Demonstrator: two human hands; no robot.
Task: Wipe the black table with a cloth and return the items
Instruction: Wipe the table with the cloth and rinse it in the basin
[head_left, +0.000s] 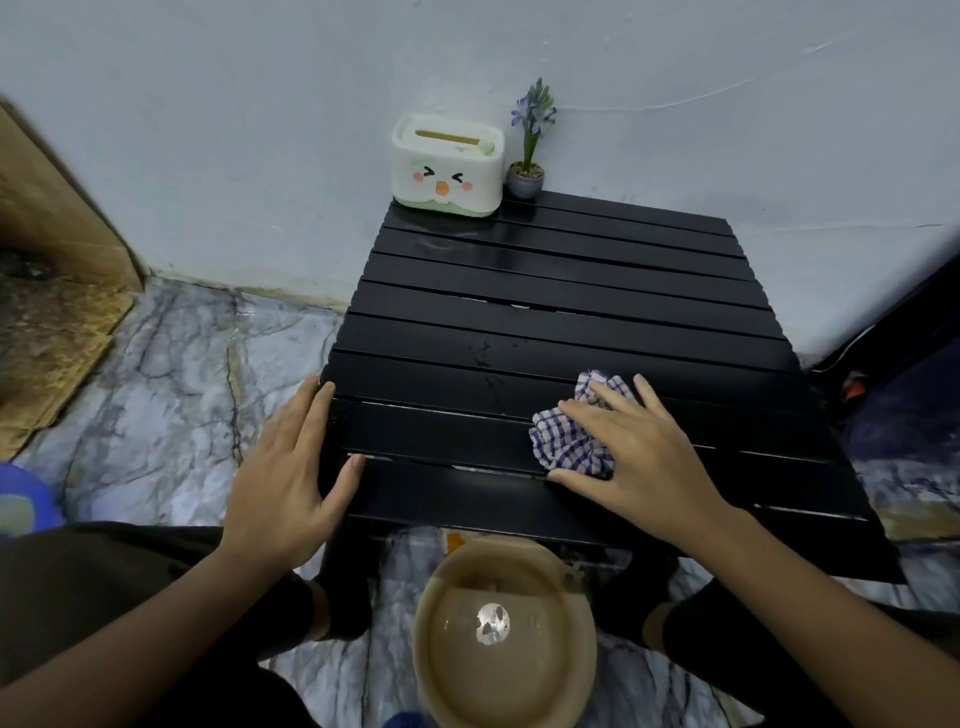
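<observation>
Wiping the near edge of the black desk (545, 291)
The right hand (644, 452), fingers spread flat, presses the checked cloth (569, 449) onto the front slats; the left hand (296, 467), also flat, braces the corner (likely steadying it).

table (545, 312) black | cloth (569, 441) blue-white check | tissue box (447, 166) white-green | basin (506, 629) beige
</observation>
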